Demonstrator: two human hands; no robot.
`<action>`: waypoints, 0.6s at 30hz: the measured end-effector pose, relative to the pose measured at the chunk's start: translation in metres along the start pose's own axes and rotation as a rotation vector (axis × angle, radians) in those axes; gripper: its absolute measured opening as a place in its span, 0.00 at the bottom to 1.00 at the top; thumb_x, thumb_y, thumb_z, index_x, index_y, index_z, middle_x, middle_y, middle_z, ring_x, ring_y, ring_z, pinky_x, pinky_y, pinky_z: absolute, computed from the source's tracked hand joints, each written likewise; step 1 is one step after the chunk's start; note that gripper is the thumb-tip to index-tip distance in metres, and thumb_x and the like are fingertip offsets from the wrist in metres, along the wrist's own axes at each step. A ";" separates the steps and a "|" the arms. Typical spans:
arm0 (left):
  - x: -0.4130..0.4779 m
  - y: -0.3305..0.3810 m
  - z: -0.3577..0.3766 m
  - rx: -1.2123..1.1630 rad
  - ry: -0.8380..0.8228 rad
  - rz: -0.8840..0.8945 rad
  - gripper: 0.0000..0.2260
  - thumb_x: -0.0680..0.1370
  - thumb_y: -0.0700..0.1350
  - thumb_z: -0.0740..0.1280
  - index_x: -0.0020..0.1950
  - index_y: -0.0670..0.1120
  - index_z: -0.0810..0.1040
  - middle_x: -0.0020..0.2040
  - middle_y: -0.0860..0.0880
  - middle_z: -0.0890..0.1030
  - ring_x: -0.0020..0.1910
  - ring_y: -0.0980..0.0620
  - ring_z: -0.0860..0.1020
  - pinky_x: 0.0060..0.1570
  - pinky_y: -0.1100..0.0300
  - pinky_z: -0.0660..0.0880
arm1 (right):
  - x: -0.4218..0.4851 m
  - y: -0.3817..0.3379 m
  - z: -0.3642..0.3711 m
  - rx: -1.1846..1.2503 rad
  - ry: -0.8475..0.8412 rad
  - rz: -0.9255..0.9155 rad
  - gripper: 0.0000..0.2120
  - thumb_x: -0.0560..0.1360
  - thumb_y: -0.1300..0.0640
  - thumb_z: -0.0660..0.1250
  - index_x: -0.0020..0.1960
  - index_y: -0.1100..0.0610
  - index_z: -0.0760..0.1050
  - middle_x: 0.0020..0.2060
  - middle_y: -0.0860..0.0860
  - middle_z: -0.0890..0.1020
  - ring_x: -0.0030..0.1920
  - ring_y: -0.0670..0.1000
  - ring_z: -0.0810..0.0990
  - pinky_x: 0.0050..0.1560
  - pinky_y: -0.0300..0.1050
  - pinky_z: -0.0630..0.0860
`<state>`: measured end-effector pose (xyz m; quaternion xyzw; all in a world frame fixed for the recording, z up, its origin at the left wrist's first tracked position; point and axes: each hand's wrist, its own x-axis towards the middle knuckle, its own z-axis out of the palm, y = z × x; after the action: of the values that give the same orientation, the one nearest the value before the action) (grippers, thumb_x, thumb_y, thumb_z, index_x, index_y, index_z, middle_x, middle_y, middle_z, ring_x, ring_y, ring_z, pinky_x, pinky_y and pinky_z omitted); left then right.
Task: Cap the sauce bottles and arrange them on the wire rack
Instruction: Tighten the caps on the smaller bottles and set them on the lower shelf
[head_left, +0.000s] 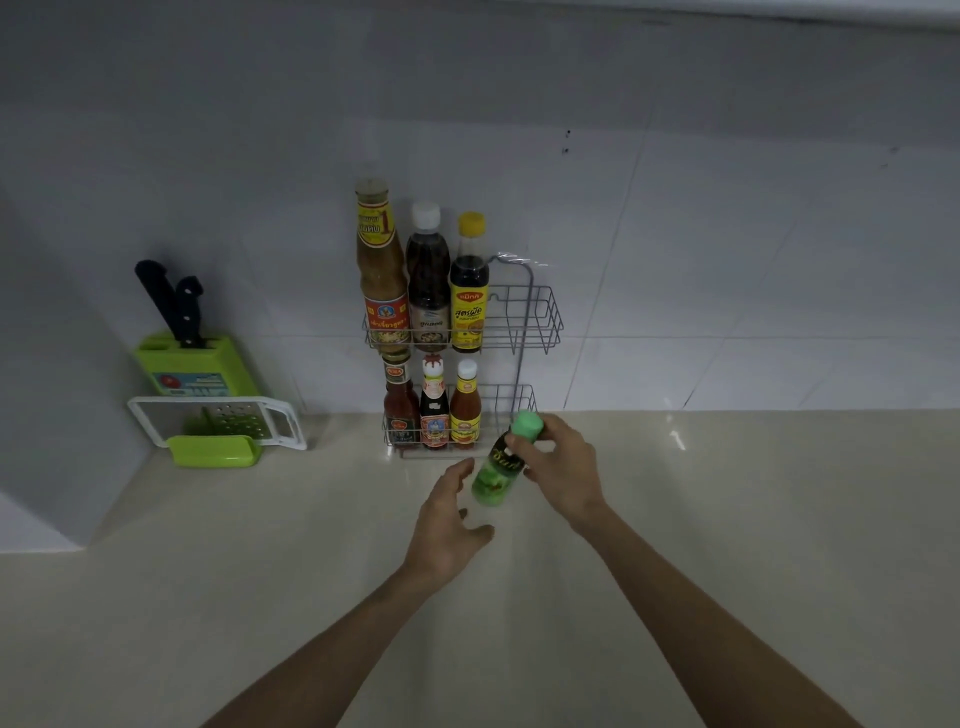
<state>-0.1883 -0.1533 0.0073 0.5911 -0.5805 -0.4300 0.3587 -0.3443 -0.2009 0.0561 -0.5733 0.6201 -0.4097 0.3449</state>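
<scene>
A green-capped sauce bottle (497, 470) with a green label is held tilted above the pale countertop (260, 597), its cap leaning toward the wire rack (540, 317) and its base toward the person. The right hand (558, 470) grips it near the neck, fingers curled round the dark upper part just below the cap. The left hand (451, 512) hovers just beside the bottle's lower end, fingers spread and loose — open, holding nothing, and whether it touches the bottle cannot be told.

Directly behind, the two-tier rack stands against the tiled wall (727, 234). Its upper basket carries three tall bottles in a row on the left side: a brownish sauce bottle with a clear cap (382, 270), a dark bottle with a white cap (427, 280) and a dark bottle with a yellow cap (469, 286). The right part of that basket is bare wire. The lower basket holds three shorter bottles — a red sauce bottle with a dark cap (400, 400), a dark bottle with a red-and-white top (434, 402) and an orange sauce bottle with a white cap (465, 402) — again grouped to the left, with the held bottle's cap just in front of the right end.

Well apart to the left, a green knife block (200, 366) with two black handles stands in the corner, a white-framed grater (218, 421) propped before it.
</scene>
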 end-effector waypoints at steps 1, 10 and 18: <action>0.009 0.002 -0.004 0.050 -0.004 -0.010 0.39 0.69 0.37 0.74 0.75 0.48 0.60 0.73 0.51 0.66 0.72 0.51 0.65 0.67 0.59 0.67 | 0.011 -0.002 0.000 -0.030 0.040 -0.045 0.14 0.71 0.50 0.71 0.55 0.51 0.76 0.44 0.47 0.82 0.46 0.52 0.82 0.48 0.55 0.81; 0.095 -0.007 -0.020 0.397 -0.264 -0.026 0.47 0.73 0.44 0.69 0.77 0.47 0.36 0.78 0.48 0.35 0.77 0.50 0.38 0.76 0.58 0.47 | 0.079 0.022 0.023 -0.128 -0.060 -0.250 0.15 0.73 0.65 0.67 0.59 0.56 0.71 0.47 0.52 0.79 0.44 0.50 0.78 0.43 0.35 0.75; 0.113 -0.023 -0.011 0.419 -0.266 -0.022 0.47 0.73 0.42 0.67 0.76 0.47 0.33 0.78 0.48 0.35 0.78 0.48 0.38 0.76 0.56 0.48 | 0.122 0.020 0.038 -0.233 -0.177 -0.302 0.13 0.72 0.63 0.67 0.56 0.58 0.71 0.46 0.54 0.78 0.44 0.55 0.77 0.43 0.49 0.74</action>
<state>-0.1744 -0.2648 -0.0204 0.5969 -0.6928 -0.3782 0.1441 -0.3319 -0.3259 0.0269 -0.7296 0.5377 -0.3300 0.2641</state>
